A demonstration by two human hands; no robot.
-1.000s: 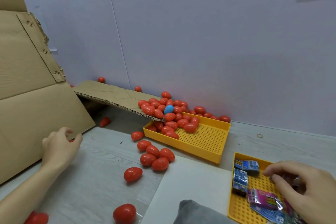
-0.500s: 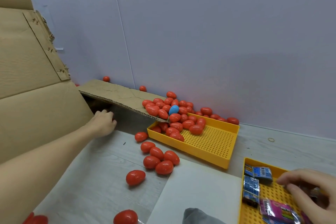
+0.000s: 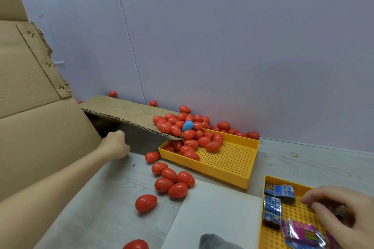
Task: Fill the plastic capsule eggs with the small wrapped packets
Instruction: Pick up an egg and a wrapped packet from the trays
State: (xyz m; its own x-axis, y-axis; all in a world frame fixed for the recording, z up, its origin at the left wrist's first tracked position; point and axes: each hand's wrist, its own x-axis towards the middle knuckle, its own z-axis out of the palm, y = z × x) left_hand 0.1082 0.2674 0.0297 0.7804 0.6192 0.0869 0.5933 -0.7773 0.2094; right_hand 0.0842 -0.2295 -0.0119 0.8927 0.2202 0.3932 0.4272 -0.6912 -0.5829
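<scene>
Left hand (image 3: pixel 116 144) has advanced from mid-floor to under the cardboard flap (image 3: pixel 129 114), fingers curled; grip contents not discernible. Right hand (image 3: pixel 342 214) stays over the packet tray (image 3: pixel 267 180), fingers loose among packets (image 3: pixel 284 191). Red eggs (image 3: pixel 172 180) lie unfilled on the floor; filling not begun.
</scene>
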